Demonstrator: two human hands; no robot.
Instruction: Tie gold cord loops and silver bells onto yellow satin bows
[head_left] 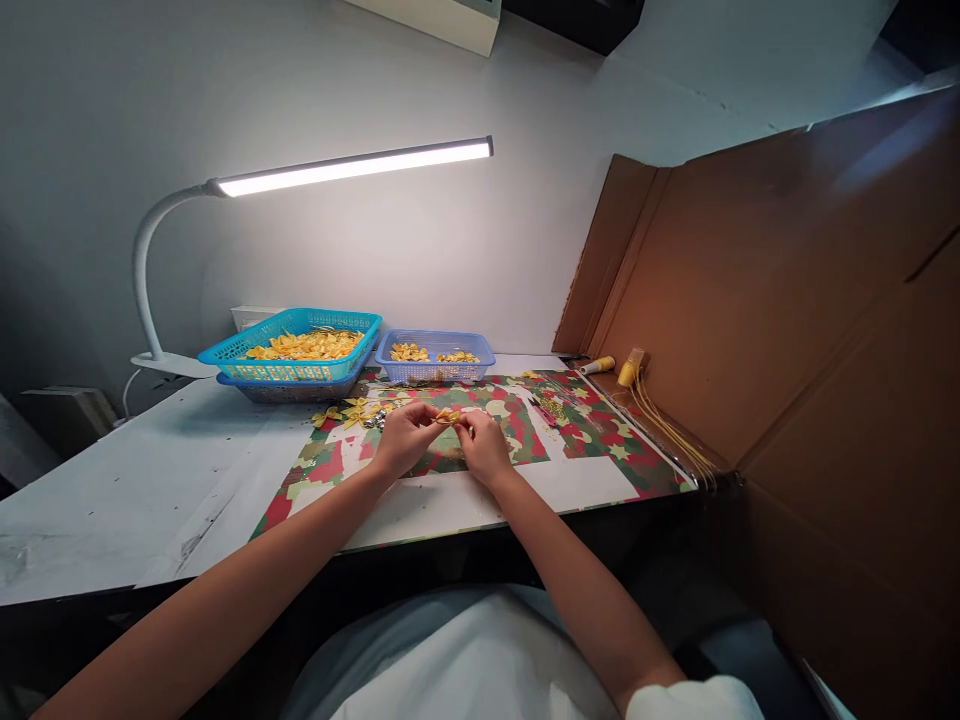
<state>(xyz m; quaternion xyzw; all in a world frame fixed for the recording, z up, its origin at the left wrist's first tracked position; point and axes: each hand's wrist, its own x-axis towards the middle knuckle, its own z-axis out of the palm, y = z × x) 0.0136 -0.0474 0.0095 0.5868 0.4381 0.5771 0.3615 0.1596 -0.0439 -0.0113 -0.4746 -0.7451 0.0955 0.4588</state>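
As the left hand (407, 438) and right hand (484, 446), nearly closed, pinch a yellow piece (448, 416) between them, shaping seems underway, needing steadiness next.

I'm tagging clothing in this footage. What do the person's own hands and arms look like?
The left hand and right hand are ungloved, with no watch or bracelet visible. A white sleeve shows near the right elbow; none shows on the left arm.
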